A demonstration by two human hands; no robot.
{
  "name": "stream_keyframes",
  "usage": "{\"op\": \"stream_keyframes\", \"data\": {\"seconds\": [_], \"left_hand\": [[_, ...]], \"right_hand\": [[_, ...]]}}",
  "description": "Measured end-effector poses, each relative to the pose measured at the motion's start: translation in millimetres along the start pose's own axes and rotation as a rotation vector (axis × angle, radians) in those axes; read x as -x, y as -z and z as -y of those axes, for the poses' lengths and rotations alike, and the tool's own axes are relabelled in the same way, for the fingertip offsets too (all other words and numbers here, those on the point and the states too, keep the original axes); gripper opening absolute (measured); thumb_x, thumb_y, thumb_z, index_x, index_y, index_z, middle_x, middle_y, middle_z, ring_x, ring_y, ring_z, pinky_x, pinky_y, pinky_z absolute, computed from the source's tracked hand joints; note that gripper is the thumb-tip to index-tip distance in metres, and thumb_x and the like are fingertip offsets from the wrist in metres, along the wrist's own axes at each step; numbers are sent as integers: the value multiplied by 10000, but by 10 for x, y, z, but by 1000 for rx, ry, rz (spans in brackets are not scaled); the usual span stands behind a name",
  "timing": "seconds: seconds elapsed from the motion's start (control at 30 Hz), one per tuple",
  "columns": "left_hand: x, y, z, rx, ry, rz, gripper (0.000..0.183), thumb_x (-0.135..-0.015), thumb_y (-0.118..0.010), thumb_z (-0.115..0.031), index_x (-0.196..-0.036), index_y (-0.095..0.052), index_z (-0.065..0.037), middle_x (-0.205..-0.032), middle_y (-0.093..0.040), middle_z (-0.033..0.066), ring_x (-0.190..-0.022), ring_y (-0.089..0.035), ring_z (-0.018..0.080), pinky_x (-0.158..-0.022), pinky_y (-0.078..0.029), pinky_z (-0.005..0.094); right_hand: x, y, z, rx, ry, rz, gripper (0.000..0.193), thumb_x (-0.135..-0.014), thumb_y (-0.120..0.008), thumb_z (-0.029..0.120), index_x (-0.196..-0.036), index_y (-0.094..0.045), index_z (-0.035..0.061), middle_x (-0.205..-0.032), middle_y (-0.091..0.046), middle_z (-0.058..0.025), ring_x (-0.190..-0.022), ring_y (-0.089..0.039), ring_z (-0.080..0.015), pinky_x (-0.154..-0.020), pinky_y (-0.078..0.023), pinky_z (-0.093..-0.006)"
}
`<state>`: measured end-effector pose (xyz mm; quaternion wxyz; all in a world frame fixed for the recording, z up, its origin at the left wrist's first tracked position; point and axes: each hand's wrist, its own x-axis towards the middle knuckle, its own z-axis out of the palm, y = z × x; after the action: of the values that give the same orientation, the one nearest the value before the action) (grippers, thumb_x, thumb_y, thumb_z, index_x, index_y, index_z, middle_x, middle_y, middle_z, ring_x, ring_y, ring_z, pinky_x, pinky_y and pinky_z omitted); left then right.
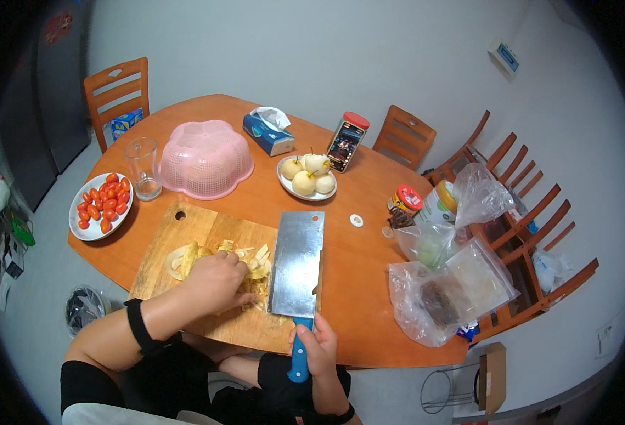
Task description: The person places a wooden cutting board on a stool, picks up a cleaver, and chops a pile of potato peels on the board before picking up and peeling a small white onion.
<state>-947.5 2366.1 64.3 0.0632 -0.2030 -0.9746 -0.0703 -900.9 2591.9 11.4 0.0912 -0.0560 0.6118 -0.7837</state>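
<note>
My right hand [317,347] grips the blue handle of a cleaver [296,265]. Its broad steel blade lies over the right edge of a wooden cutting board [164,244]. On the board my left hand [217,283] rests palm down, fingers curled in among chopped yellow pieces of food [259,263]. The undersides of those fingers are hidden, so what they pinch does not show. A larger yellow piece [190,259] lies just beyond the knuckles, beside a pale round slice [174,263]. The exact kind of food cannot be made out.
Around the board stand a plate of small tomatoes [103,202], a glass mug [143,168], a pink basket [206,159], a plate of pears [307,177], a tissue box [268,133] and a propped phone [344,145]. Plastic bags [443,297] and jars [406,198] occupy the right side.
</note>
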Motion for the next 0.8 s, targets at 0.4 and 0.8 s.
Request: {"op": "stream_keyframes", "data": {"seconds": [0.4, 0.8], "left_hand": [[523, 260, 343, 308, -110, -242, 418, -740, -697, -238, -1077, -587, -15, -1073, -555, 177, -1012, -522, 351, -886, -428, 412], [590, -94, 353, 369, -258, -261, 456, -714, -708, -228, -1107, -577, -39, -1170, -511, 153, -1123, -455, 340, -943, -384, 417]], "right_hand": [[-29, -33, 50, 32, -52, -5, 326, -892, -525, 95, -1189, -476, -29, -732, -580, -60, -540, -534, -90, -501, -449, -201], [-5, -174, 518, 352, 88, 132, 527, -870, -554, 5, -1354, -348, -25, -1018, -583, -29, -845, -534, -57, -735, -438, -197]]}}
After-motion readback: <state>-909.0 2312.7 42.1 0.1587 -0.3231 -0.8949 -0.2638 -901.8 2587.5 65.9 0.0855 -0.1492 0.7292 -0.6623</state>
